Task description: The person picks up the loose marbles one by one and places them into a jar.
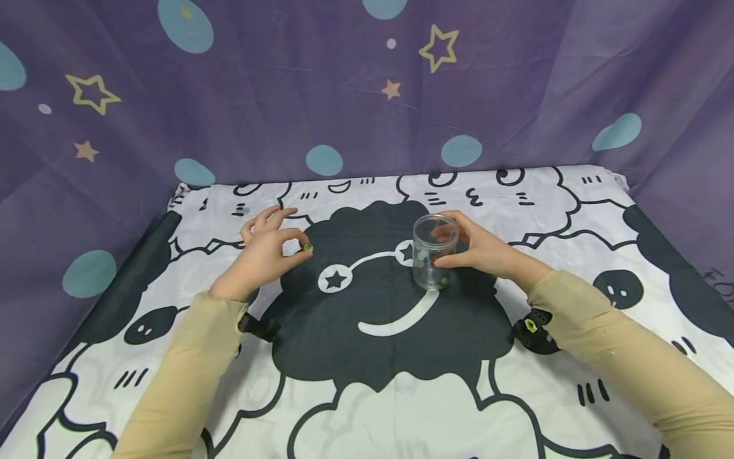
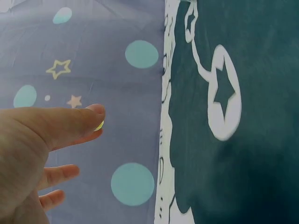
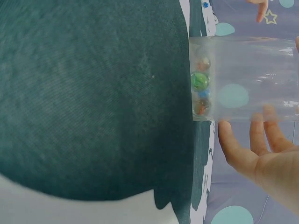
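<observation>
In the head view my left hand [image 1: 259, 258] pinches a small green-yellow marble [image 1: 308, 248] between thumb and index finger, above the cloth. Only a sliver of that marble shows in the left wrist view, past the thumb of the hand [image 2: 32, 135]. To the right, a clear plastic jar [image 1: 431, 274] stands upright without a lid on the dark patch. My right hand [image 1: 478, 248] holds it from the right side, fingers behind and thumb in front. Several glass marbles lie on the jar's bottom, among them a green marble [image 3: 200, 80] and a blue one.
A black-and-white cartoon cloth [image 1: 395, 357] covers the table. Behind it hangs a purple curtain [image 1: 344, 83] with stars and dots. A small blue marble [image 3: 205, 4] shows at the top of the right wrist view, beyond the jar. Each wrist wears a black strap.
</observation>
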A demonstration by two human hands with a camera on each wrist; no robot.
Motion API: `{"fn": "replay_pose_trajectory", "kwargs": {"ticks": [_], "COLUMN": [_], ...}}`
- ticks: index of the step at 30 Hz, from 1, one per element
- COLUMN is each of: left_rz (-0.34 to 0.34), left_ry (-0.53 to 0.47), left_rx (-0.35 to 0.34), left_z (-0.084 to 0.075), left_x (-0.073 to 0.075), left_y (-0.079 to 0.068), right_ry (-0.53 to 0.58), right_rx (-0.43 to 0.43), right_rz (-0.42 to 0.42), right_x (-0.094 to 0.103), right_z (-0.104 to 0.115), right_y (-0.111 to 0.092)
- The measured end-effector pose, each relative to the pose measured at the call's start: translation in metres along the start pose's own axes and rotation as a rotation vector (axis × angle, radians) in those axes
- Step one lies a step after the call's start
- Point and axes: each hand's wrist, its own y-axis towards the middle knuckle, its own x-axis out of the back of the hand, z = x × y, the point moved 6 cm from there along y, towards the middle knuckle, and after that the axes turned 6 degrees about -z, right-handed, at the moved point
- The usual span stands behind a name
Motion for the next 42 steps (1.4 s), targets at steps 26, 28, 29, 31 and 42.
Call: {"fn": "replay_pose_trajectory", "kwargs": {"ticks": [26,28,29,31,42], "left_rz": [-0.016,-0.014,-0.011,-0.008,-0.021], "left_ry": [-0.102,-0.101,-0.102,-0.105,-0.148], "left_rx": [-0.123,-0.126,-0.126,-0.129,-0.171], "left_z": [-0.057,-0.06,-0.062,-0.066,-0.093], "left_x": [-0.021,-0.022,-0.023,-0.024,-0.026], "left_y": [0.03,0.032,0.033,0.036,0.048], "right_ry": [-0.004,-0.007,-0.008,-0.013,-0.021], "right_rx": [0.009,0.011,0.012,0.019,0.017], "right_rz": [-0.005,-0.007,-0.008,-0.01,-0.021], "right_x": [0.0,0.0,0.0,0.0,-0.001], "right_z": [0.002,0.002,0.002,0.003,0.003], "right_y": [0.0,0.0,0.0,-0.001,-0.001]}}
